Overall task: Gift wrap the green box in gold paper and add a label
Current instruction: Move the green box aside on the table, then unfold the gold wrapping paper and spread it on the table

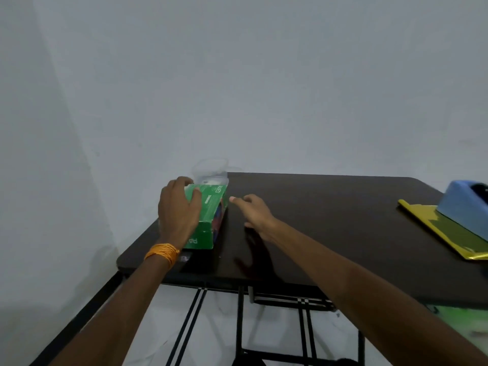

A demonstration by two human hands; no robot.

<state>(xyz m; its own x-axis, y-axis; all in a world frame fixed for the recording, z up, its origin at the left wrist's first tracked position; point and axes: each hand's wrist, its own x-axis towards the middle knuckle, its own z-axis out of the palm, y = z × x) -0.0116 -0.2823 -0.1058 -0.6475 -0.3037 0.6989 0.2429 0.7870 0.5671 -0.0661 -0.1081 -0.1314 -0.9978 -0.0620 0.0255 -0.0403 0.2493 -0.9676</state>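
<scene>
A pale grey wall [237, 75] fills the upper part of the view. Below it stands a dark brown worktop [330, 220] on a black metal frame [303, 326], seen from above and from its near left corner.

Both bare forearms reach in from the lower edge towards the left end of the worktop.

A sheet of gold paper [449, 233] lies flat at the right edge of the worktop, well apart from the hands. A blue object [459, 202] rests on its far end, partly cut off by the edge of the view; what it is cannot be told.

The green box [208, 207] sits at the left end of the worktop, its long side running away from the person, white lettering on its top and near end. It is unwrapped.

The left hand [179, 207] grips the green box from the left, fingers curled over its far top edge and thumb laid on the top face. The right hand [253, 212] is open, fingers spread, just beside the right side of the box above the worktop; whether the thumb touches the box cannot be told.

A clear plastic container [211, 170] stands directly behind the box at the far edge.

An orange thread band [162, 253] circles the left wrist.
</scene>
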